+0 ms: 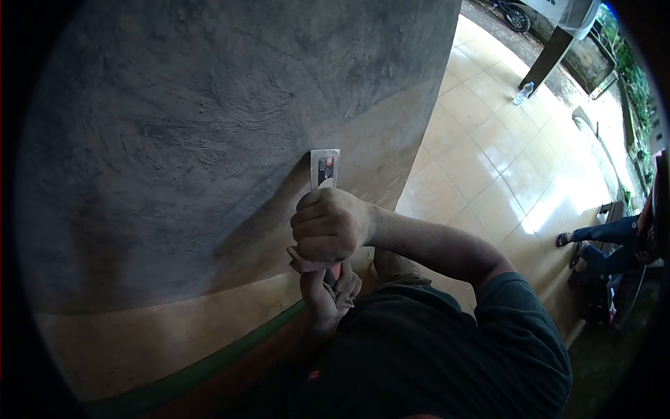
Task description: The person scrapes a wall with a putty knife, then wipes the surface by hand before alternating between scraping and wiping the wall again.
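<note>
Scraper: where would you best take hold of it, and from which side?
I'd grip the handle of the scraper, coming from the wearer's side: the flat blade points away from the body, and its thin shape suits a fist less. The right hand and left hand hide much of the rest.

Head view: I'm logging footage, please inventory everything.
Wall: one, mostly grey, left
Scraper: one, silver, in both hands
Tiled floor: one, cream, right
Edging: one, green, lower left
Bottle: one, clear, beside post
Post: one, dark, top right
Sheet: one, white, top right
Motorbike: one, dark, top right
Plants: uncountable, green, upper right
Other person: one, blue jeans, right
Objects: count unclear, dark, below person
Right hand: one, dusty, around scraper
Left hand: one, shaded, below right hand
Shirt: one, dark green, bottom
Trousers: one pair, khaki, lower centre
</note>
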Demonstrator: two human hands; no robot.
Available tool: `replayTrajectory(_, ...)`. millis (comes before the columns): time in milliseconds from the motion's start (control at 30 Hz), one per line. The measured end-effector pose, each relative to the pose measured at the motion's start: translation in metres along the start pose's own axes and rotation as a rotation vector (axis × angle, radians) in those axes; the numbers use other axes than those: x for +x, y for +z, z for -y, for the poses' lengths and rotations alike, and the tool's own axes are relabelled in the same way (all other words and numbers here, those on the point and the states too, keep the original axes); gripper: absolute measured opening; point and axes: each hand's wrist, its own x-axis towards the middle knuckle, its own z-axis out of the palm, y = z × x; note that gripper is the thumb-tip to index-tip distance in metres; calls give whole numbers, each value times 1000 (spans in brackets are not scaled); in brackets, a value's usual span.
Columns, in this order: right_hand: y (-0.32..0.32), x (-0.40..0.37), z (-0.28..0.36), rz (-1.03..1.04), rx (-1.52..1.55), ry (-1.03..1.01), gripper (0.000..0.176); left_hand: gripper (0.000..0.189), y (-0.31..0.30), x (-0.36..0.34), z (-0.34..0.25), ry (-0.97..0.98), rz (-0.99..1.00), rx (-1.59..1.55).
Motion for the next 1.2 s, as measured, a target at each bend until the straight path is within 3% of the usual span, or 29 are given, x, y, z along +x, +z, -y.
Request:
replayTrajectory(67, -14, 14, -9, 1, -28, 8, 33, 47, 16, 8, -7, -54, -208, -24)
replayTrajectory(100, -19, 18, -14, -10, -66, 29, 32, 47, 9, 16, -10, -49, -214, -38)
replayTrajectory(167, -15, 16, -18, -46, -127, -17, 31, 45, -12, 29, -15, -2, 120, 10)
replayTrajectory(367, -17, 6, -4, 193, -55, -1, 29, 47, -11, 5, 4, -49, -11, -50)
replayTrajectory(467, -25, 15, -23, 109, -198, -63, 27, 45, -28, 36, -4, -43, 97, -42)
replayTrajectory(600, -33, 17, -20, 117, -240, -44, 26, 44, -5, 32, -20, -38, 50, 53)
replayTrajectory(667, -39, 17, -14, 236, -188, -17, 29, 44, -5, 20, -13, -41, 48, 69)
replayTrajectory(833, -32, 18, -19, 209, -353, -2, 39, 46, -11, 35, -7, -77, 134, 30)
replayTrajectory(967, -32, 21, -16, 137, -335, 62, 41, 50, -8, 32, -11, -104, 115, 28)
replayTrajectory(1100, -26, 16, -8, 262, -232, 47, 40, 44, -12, 10, -9, -94, 221, 57)
replayTrajectory(1200, -25, 7, -26, 108, -58, -108, 34, 41, 7, 13, -1, -132, 63, 2)
